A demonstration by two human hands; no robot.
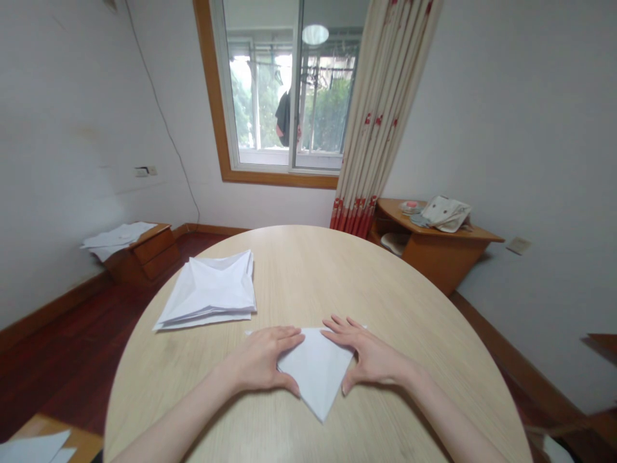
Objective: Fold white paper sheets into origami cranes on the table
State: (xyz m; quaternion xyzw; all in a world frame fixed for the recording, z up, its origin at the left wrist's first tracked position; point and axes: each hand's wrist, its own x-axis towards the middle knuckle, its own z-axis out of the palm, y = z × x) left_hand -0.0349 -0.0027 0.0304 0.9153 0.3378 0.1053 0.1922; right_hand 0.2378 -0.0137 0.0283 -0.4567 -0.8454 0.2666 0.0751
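A folded sheet of white paper (318, 370) lies on the round wooden table (385, 289), its pointed corner toward me. My left hand (267, 357) rests flat on its left side, fingers stretched and thumb along the lower left edge. On the other side my right hand (359, 354) presses the paper's right part, fingers spread and thumb near the lower right edge. Both hands cover the paper's side corners in part. To the left, beyond my left hand, sits a stack of creased white paper sheets (214, 286).
A small wooden cabinet (154, 251) with papers on top stands at the left wall. Back right, a corner desk (434, 251) holds a light cloth bag (446, 213). More white sheets (36, 448) lie at lower left. A curtain (380, 109) hangs beside the window.
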